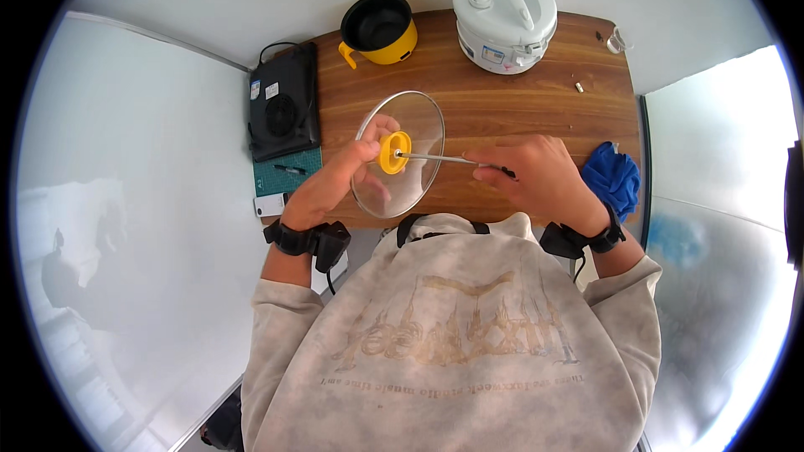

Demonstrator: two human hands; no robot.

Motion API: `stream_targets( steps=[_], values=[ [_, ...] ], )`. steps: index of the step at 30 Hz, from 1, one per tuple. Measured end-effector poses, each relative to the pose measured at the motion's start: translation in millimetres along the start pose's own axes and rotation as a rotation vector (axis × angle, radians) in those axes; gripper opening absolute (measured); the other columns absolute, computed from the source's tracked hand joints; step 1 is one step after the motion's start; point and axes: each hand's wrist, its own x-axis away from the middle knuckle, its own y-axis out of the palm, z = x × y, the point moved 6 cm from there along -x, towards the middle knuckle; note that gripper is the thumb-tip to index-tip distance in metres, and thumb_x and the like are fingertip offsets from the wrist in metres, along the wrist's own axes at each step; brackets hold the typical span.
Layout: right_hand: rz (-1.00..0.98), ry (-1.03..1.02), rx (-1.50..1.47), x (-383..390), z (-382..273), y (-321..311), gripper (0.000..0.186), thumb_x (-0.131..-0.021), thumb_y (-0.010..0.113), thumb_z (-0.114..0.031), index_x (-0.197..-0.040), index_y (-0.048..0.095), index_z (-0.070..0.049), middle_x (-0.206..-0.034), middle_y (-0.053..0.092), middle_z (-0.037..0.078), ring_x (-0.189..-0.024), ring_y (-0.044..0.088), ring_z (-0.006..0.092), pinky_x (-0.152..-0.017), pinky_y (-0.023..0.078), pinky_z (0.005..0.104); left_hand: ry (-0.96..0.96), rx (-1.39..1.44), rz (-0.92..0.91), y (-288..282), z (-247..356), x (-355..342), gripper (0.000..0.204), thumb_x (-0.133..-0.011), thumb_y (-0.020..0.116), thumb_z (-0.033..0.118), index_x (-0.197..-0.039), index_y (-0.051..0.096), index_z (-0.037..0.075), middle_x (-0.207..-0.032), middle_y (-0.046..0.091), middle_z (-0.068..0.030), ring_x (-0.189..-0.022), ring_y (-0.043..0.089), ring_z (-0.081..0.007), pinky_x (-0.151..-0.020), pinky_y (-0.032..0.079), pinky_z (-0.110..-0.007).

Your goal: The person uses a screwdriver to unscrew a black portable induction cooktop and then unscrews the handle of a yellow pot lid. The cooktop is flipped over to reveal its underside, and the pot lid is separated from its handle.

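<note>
We find the left hand (335,184) closed around the rim of a glass lid (399,153), thumb beside its yellow knob (394,152), holding the lid tilted above the wooden table (519,109). The right hand (536,176) is clenched on the handle of a screwdriver (456,159), its tip meeting the knob's centre. We note a yellow pot (381,29), a white rice cooker (504,7), a black induction hob (283,105) and a blue cloth (613,177) around the work

The person wears a pale, mottled sweatshirt (452,326) — faded tan print across it. Black straps — with small boxes — circle both wrists.
</note>
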Motion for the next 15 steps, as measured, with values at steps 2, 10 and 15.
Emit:
stream_targets(
  steps=[2,10,15],
  values=[
    [0.013,-0.065,0.153,2.1,-6.1,-0.2,0.017,-0.086,0.069,-0.020,-0.102,0.074,-0.017,-0.073,0.060,0.005,-0.062,0.062,0.0240,-0.054,0.047,0.0358,-0.037,-0.064,0.008,-1.1,-6.3,-0.6,0.046,-0.099,0.037,0.039,-0.133,0.038,0.009,-0.123,0.045,-0.0078,-0.113,0.052,-0.0172,-0.074,0.055,-0.030],
    [0.317,-0.395,0.786,10.8,-51.9,-8.4,0.020,-0.073,0.068,-0.015,-0.093,0.068,-0.013,-0.081,0.053,-0.001,-0.080,0.055,0.0140,-0.068,0.042,0.0293,-0.023,0.045,-0.099,6.9,-6.6,-2.9,0.053,-0.097,0.040,0.045,-0.135,0.038,0.008,-0.123,0.048,-0.0086,-0.107,0.055,-0.0185,-0.076,0.056,-0.030],
    [0.337,-0.297,0.650,14.2,-47.2,-13.7,0.021,-0.067,0.067,-0.016,-0.087,0.065,-0.013,-0.085,0.052,-0.001,-0.080,0.052,0.0148,-0.075,0.040,0.0334,-0.035,0.155,-0.227,39.3,0.3,-0.6,0.061,-0.096,0.043,0.054,-0.135,0.041,0.007,-0.124,0.052,-0.0098,-0.110,0.057,-0.0201,-0.080,0.057,-0.034]
  ],
)
